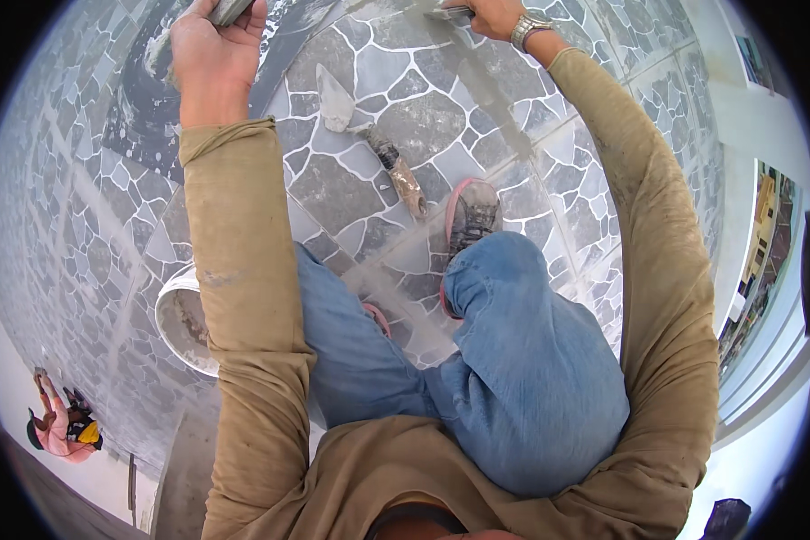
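Observation:
My left hand [214, 56] is closed round a thick grey handle [232, 11] at the top edge, above a dark patch with wet grey smears [144, 126]. What the handle belongs to is mostly out of view. At the top right, my right hand [493, 16] grips a flat-bladed scraper [448, 13], held low over the patterned floor near a damp grey streak [495, 99]. Between my arms lies a pointed trowel [335, 101], its blade coated in pale paste and its worn handle [407, 187] turned toward my shoe [473, 216].
A white bucket [173, 315] with residue inside stands left of my leg, partly behind my left sleeve. Stone-patterned tiles [423, 126] with white joints spread around me. Another person in pink [58, 423] is at the far lower left. A window [765, 243] lies to the right.

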`<action>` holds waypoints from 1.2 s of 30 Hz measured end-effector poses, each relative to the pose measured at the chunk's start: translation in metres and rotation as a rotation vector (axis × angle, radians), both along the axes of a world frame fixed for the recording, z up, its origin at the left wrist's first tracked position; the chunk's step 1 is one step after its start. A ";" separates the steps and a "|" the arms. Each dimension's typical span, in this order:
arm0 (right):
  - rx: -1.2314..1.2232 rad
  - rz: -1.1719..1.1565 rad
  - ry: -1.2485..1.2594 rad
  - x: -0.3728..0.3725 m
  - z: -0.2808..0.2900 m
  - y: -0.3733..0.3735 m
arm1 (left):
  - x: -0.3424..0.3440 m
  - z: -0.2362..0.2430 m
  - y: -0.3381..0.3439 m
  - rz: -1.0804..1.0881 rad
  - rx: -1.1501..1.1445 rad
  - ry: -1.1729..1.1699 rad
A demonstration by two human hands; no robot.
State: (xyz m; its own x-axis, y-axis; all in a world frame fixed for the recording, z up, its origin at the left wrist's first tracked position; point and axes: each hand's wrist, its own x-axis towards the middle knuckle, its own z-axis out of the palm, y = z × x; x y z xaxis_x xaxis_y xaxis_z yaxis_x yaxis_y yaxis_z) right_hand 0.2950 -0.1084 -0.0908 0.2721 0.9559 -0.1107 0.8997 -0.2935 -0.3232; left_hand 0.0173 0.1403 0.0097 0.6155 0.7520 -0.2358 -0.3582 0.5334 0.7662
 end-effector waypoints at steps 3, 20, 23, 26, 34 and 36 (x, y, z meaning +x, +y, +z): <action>0.025 -0.057 -0.130 0.039 -0.015 0.010 | 0.027 -0.003 -0.018 -0.048 -0.030 0.013; 0.045 0.013 -0.046 -0.061 -0.001 -0.088 | 0.006 -0.015 0.002 -0.102 -0.006 -0.075; 0.126 -0.233 -0.135 -0.072 -0.012 -0.080 | 0.007 -0.013 0.001 -0.135 -0.022 -0.092; 0.243 -0.450 -0.342 -0.100 -0.053 -0.056 | 0.013 -0.013 -0.006 -0.078 -0.032 -0.088; 0.009 -0.356 -0.249 -0.154 -0.023 0.012 | -0.002 -0.023 0.028 -0.181 -0.048 -0.056; 0.027 -0.288 -0.174 -0.124 0.014 0.017 | -0.011 -0.016 0.039 -0.172 -0.038 -0.112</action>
State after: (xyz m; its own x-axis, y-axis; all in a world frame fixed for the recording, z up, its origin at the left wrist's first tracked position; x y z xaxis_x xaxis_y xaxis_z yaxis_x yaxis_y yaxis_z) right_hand 0.1712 -0.0910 -0.0768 0.5441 0.8389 -0.0146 0.8233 -0.5372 -0.1832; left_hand 0.0063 0.1798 -0.0062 0.7582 0.6253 -0.1849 -0.3408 0.6217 0.7052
